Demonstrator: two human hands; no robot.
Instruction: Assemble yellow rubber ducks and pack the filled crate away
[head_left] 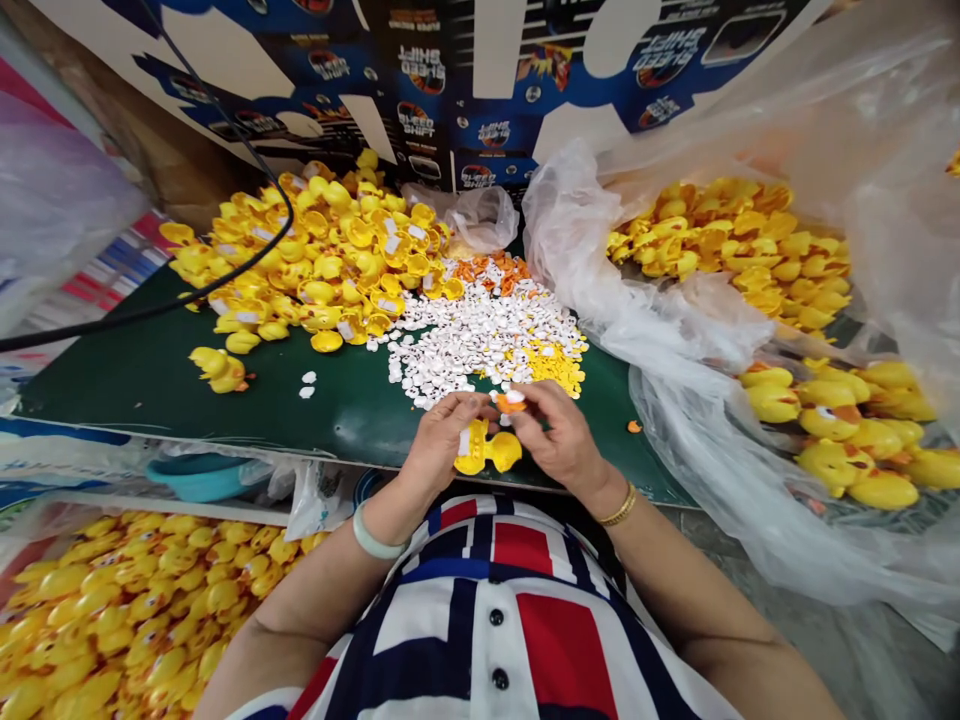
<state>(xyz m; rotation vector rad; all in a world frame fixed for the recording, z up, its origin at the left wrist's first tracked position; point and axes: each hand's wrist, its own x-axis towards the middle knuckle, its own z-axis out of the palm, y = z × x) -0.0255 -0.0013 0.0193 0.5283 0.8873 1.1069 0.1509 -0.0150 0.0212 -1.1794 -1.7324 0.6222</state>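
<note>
In front of my body, at the table's near edge, my two hands are close together. My right hand [559,435] pinches a small orange duck beak [511,403] with a white piece on top. My left hand [444,430] has its thumb and finger closed beside it; what they grip is too small to make out. Just below the fingers is an open yellow duck shell half [502,452], its hollow side up, against the left hand. Whether that hand supports it I cannot tell. Right behind the hands spreads a pile of white eye pieces [450,345].
Small yellow parts [555,368] and orange beaks [491,270] border the white pile. Yellow shells [322,250] are heaped at left, under a black cable [247,262]. Clear plastic bags [592,270] with ducks [832,430] lie at right. A crate of ducks [150,610] stands lower left.
</note>
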